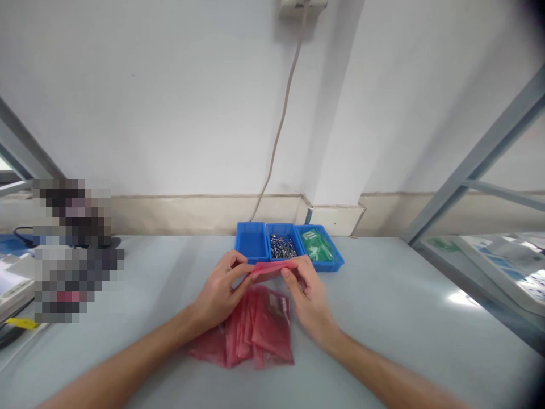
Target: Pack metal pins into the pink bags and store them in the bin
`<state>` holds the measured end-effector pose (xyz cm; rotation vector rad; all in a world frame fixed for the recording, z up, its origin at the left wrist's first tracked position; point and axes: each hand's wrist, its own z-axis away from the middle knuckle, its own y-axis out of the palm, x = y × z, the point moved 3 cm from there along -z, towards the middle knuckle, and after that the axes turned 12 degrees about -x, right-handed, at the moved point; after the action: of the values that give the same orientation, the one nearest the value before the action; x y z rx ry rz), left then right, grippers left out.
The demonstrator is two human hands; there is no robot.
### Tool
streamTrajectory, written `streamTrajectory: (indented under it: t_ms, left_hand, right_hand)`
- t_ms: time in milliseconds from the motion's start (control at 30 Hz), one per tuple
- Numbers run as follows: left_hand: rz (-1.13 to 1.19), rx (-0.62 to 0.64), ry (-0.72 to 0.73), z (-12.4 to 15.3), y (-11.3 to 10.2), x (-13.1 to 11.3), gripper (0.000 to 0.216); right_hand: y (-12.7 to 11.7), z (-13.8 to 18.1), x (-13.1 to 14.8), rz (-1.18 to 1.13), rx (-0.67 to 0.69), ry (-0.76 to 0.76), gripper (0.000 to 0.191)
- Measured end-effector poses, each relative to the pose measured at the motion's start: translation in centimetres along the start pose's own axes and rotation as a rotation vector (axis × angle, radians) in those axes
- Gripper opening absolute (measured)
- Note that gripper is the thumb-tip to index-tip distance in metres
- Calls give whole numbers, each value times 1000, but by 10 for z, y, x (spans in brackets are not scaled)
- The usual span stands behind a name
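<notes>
Between both hands a pink plastic bag (271, 271) is held up by its two ends. My left hand (223, 284) pinches its left end, and a ring shows on one finger. At the right end, my right hand (309, 295) grips the bag between thumb and fingers. Whether anything lies inside this bag I cannot tell. Below it, several pink plastic bags (272, 324) overlap in a loose pile on the table, partly hidden by my left hand and forearm.
Behind the hands stand three blue bins: one bare (252, 241), one with metal screw-like parts (283, 247), one with green packets (317, 244). A cable (283, 113) runs down the wall. Metal frames flank the table (383, 318). A blurred-out patch (76, 250) covers the left.
</notes>
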<state>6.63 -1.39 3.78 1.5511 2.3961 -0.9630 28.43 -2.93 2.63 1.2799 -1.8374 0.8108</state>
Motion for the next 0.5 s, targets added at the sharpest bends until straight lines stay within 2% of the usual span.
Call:
streamTrajectory:
  t_ms: [100, 233, 500]
  left_hand:
    - [15, 1, -35, -3, -1, 0, 12]
    - [66, 65, -123, -6, -1, -3, 16]
    - [142, 159, -226, -4, -1, -5, 22]
  right_hand:
    - [1, 1, 1, -22, 4, 5, 23]
    - [3, 5, 0, -64, 49, 114, 23]
    - [4, 4, -6, -121, -28, 206, 19]
